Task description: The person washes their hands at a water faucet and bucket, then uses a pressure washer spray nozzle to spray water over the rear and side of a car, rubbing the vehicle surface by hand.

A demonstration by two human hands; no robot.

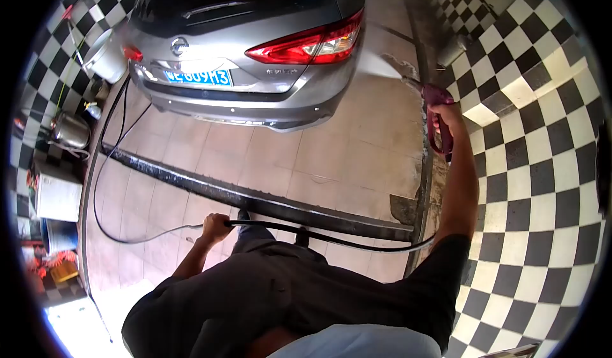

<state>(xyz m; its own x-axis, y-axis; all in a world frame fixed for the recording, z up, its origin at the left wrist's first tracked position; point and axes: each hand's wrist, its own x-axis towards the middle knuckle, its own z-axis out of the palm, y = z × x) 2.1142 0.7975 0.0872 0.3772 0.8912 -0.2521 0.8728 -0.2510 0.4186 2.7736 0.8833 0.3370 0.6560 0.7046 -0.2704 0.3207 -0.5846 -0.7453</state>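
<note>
My right hand [444, 117] is wrapped round the handle of a dark red spray gun [435, 95] at the right, held out beside the wall. White spray leaves its nozzle leftwards, toward the side of a grey car [248, 46] whose rear faces me. Lower left of centre, my left hand [217, 228] is closed round a black hose [319, 236] at waist height. That hose runs across in front of my body toward my right arm, and on the other side it loops along the floor at the left.
A dark drain channel [255, 200] crosses the tiled floor between me and the car. Along the left wall stand a white bucket [107, 57], a metal pot [71, 130], a white box [58, 195] and a blue bucket [62, 236]. A checkered wall [529, 167] rises close on my right.
</note>
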